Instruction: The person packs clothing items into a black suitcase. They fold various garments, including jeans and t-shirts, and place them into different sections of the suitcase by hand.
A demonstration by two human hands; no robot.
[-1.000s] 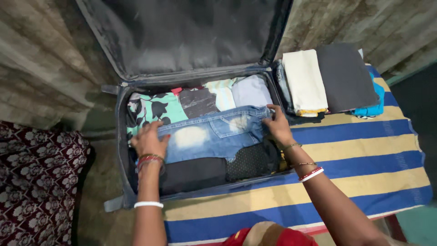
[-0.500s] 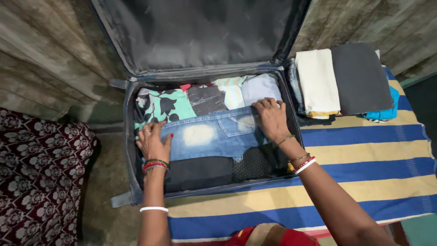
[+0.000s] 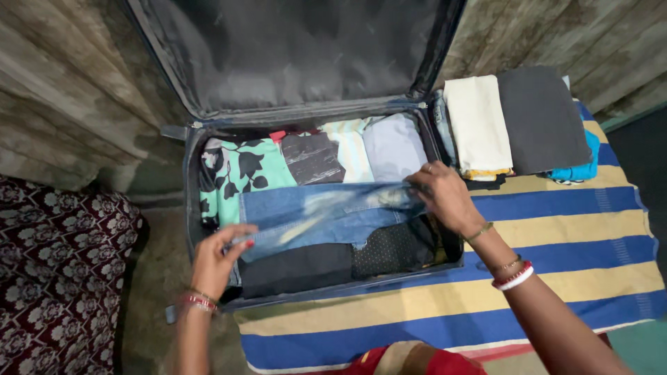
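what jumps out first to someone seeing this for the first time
An open dark fabric suitcase fills the middle, its lid propped up behind and folded clothes packed inside. Both hands grip faded blue denim jeans lying across the top: the left hand at the near-left end, the right hand at the right end. Right of the case, a cream folded cloth and a dark grey folded cloth sit stacked on a blue and yellow striped sheet.
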